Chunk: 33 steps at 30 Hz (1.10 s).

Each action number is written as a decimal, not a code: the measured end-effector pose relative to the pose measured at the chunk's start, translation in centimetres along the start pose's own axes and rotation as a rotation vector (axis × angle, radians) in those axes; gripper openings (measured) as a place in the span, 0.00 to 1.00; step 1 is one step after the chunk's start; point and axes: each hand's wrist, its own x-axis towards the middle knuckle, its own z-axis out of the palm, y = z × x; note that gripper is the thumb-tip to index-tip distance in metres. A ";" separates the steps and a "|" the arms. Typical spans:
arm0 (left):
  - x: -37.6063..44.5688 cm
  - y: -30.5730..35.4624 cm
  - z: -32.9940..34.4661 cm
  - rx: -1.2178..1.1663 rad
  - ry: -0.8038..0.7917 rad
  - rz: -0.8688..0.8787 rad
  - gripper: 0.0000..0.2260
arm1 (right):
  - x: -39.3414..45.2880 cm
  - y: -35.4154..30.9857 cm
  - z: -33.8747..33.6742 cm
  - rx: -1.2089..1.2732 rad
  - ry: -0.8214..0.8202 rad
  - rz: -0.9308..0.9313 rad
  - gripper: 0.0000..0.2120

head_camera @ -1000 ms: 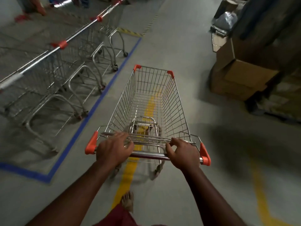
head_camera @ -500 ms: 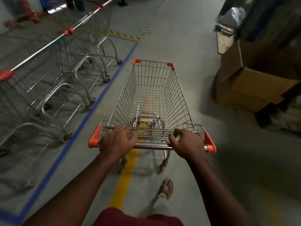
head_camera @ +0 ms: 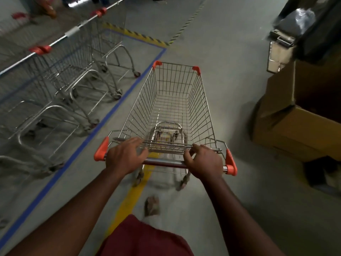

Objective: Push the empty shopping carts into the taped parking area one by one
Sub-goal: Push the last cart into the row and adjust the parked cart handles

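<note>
- On the handle bar [head_camera: 164,162] of the shopping cart [head_camera: 171,108], my left hand [head_camera: 125,157] lies near the left orange end cap [head_camera: 99,149]. The palm is on the bar. The fingers reach forward, loosely bent over the folded seat flap, so they rest on the bar more than they clamp it.
- My right hand [head_camera: 203,161] is wrapped around the same bar, just inside the right orange end cap [head_camera: 231,163], with the fingers curled over the top.
- Both hands sit wide apart on the bar. I judge this the right place to hold, since spread hands give leverage to steer the front end.
- The cart's wire basket is empty, so it should roll light and react quickly. The frame is stiff steel, but the swivel casters may wander, and the smooth chrome bar could slip under a loose palm.
- The cart stands on the grey floor [head_camera: 230,89], astride a yellow line [head_camera: 132,193]. It is outside the blue tape [head_camera: 103,124] and just to its right.
- Left of the tape, the parked carts [head_camera: 64,85] stand nested in a row inside the taped area.
- To the right are cardboard boxes [head_camera: 295,126], well apart from the basket.
- I judge that the cart next needs a left turn to cross into the bay.
</note>
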 end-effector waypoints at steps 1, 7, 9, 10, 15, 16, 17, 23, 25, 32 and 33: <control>2.0 1.0 -0.1 0.002 0.007 0.002 0.31 | 2.2 0.7 -0.2 -0.006 0.001 -0.007 0.20; 15.6 6.4 0.3 -0.018 0.032 0.022 0.28 | 16.2 4.6 -1.9 -0.039 0.006 -0.022 0.18; 20.1 8.3 0.1 -0.023 0.018 0.019 0.27 | 20.7 5.8 -2.8 -0.030 -0.008 -0.017 0.17; 22.2 9.2 0.0 -0.021 0.015 0.018 0.27 | 22.8 6.4 -3.3 -0.022 -0.013 -0.014 0.17; 32.0 13.9 -0.7 -0.021 -0.018 0.015 0.31 | 33.2 9.3 -5.1 -0.035 -0.006 -0.014 0.19; 33.8 14.8 -0.7 -0.022 -0.020 0.013 0.30 | 35.2 9.9 -5.4 -0.039 -0.015 -0.021 0.19; 35.6 15.7 -0.9 -0.023 -0.015 0.011 0.30 | 37.2 10.6 -5.6 -0.040 -0.020 -0.032 0.19; 46.3 22.0 -0.7 -0.039 0.014 -0.024 0.30 | 50.5 15.6 -7.2 -0.084 0.005 -0.110 0.19; 49.8 24.6 -0.7 -0.039 0.045 -0.045 0.29 | 55.2 17.2 -7.8 -0.085 0.014 -0.132 0.19; 61.2 32.5 -1.1 -0.072 0.103 -0.208 0.28 | 70.2 21.7 -10.7 -0.041 -0.044 -0.244 0.21; 62.6 33.5 -1.2 -0.070 0.110 -0.227 0.26 | 72.1 22.1 -11.2 -0.033 -0.050 -0.252 0.21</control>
